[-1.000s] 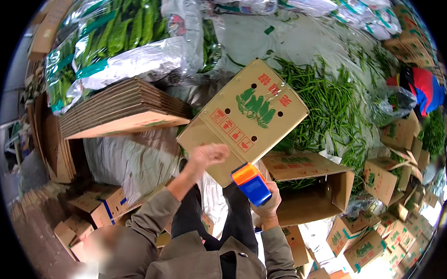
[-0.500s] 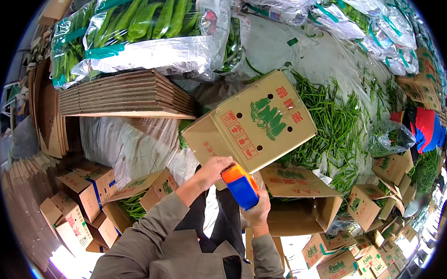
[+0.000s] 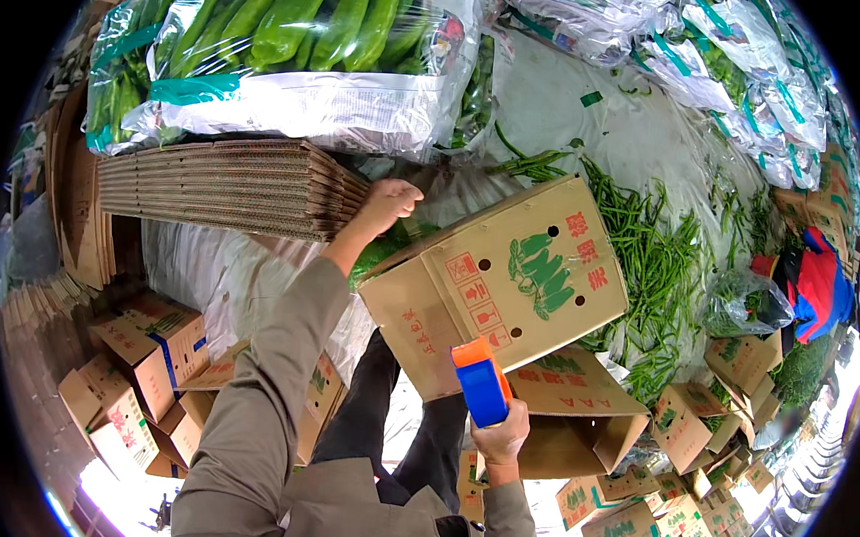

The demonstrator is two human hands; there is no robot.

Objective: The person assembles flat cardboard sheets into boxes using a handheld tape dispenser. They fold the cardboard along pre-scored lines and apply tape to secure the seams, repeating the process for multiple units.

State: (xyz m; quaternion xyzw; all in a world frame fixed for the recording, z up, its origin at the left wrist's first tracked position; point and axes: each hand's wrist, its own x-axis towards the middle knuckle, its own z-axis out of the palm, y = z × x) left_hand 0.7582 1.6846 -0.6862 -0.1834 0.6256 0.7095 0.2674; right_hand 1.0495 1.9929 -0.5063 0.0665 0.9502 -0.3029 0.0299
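A printed cardboard carton (image 3: 534, 272) lies tilted in front of me, with dark round holes and green pepper pictures on its top. My right hand (image 3: 505, 432) grips an orange tape dispenser (image 3: 481, 379) with a blue side, held over the carton's near edge. Beyond the carton's far left corner, my left hand (image 3: 391, 201) reaches out with loosely bent fingers. It is close to the stack of flattened cardboard (image 3: 229, 186), and I see nothing in it. Some green produce (image 3: 378, 252) shows between my left forearm and the carton.
Bagged green peppers (image 3: 306, 27) sit on the cardboard stack. Loose thin green peppers (image 3: 648, 257) spread over plastic sheeting to the right. An open carton (image 3: 562, 429) stands at near right, with several more boxes (image 3: 158, 339) on the left. A plastic bag (image 3: 746, 303) lies farther right.
My left hand has left the tape dispenser and moved up and left past the carton's far corner. The dispenser has shifted slightly right and down in my right hand.
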